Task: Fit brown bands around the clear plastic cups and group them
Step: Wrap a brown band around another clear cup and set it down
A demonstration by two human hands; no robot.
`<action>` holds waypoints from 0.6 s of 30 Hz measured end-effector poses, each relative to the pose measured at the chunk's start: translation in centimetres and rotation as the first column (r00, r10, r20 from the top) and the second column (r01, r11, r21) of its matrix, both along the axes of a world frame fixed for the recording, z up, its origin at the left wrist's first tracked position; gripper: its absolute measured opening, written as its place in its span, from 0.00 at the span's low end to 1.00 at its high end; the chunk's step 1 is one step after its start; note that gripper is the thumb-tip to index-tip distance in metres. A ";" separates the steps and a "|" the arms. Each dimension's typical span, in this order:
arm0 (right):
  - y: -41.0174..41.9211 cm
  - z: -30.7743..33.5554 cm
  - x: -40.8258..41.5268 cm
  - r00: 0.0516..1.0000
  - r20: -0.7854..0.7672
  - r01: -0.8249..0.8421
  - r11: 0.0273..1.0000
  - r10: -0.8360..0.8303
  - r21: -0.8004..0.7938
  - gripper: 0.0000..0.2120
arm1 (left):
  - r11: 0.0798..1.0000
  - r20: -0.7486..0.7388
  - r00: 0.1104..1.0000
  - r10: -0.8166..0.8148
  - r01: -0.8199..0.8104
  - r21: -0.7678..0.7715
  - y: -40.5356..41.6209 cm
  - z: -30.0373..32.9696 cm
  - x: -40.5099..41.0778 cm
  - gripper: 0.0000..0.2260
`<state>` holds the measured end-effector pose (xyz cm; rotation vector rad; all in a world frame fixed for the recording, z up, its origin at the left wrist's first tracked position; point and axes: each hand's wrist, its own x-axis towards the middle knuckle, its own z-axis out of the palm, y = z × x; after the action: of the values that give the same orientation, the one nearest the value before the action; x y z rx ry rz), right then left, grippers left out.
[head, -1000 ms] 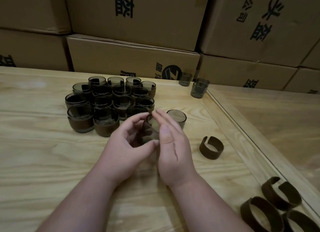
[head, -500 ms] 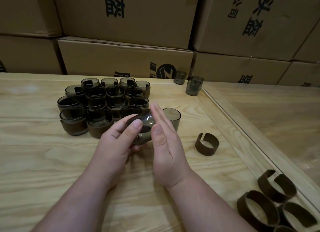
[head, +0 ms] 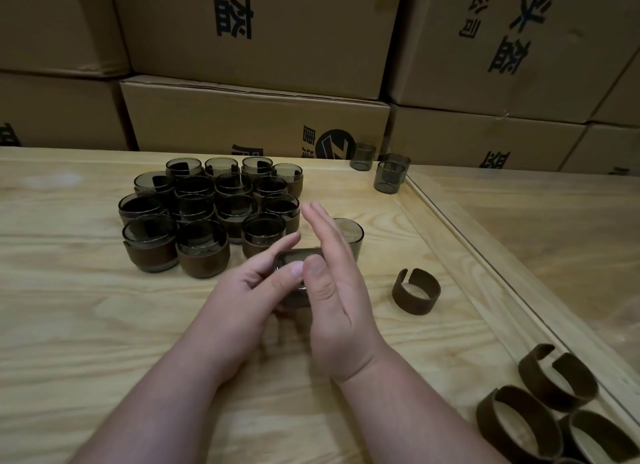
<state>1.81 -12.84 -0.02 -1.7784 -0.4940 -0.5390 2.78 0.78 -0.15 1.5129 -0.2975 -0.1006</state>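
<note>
My left hand [head: 252, 290] grips a smoky clear cup [head: 294, 261] between thumb and fingers, just above the table. My right hand [head: 329, 273] lies flat with straight fingers against the cup's right side, hiding most of it. Behind and to the left stands a cluster of several banded cups [head: 207, 214]. A bare cup [head: 351, 235] stands just behind my right hand. One open brown band [head: 415, 292] lies on the table to the right. More brown bands [head: 540, 404] lie at the lower right.
Three bare cups [head: 389, 176] stand at the table's back edge. Stacked cardboard boxes [head: 256, 117] form a wall behind the wooden table [head: 69, 307]. A raised wooden border [head: 467, 255] runs diagonally along the right, with a glass-covered surface beyond it.
The cup has turned from tilted to rim-up between my hands and sits lower. My right fingers have straightened out flat. The view has shifted slightly.
</note>
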 end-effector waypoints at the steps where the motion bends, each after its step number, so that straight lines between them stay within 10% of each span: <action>1: 0.0 0.0 0.0 1.000 0.001 0.004 1.000 -0.004 0.016 0.32 | 1.000 0.015 1.000 -0.014 0.013 0.026 0.0 0.0 -0.1 0.25; 18: 0.1 -0.4 0.5 0.956 -0.068 0.291 0.950 -0.285 0.116 0.19 | 0.918 -0.065 0.996 0.054 -0.075 -0.390 -0.1 -0.1 0.4 0.20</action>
<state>2.35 -12.75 -0.46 -1.7484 -0.1600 -0.7110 3.13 0.71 -0.29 1.1172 -0.2097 -0.0250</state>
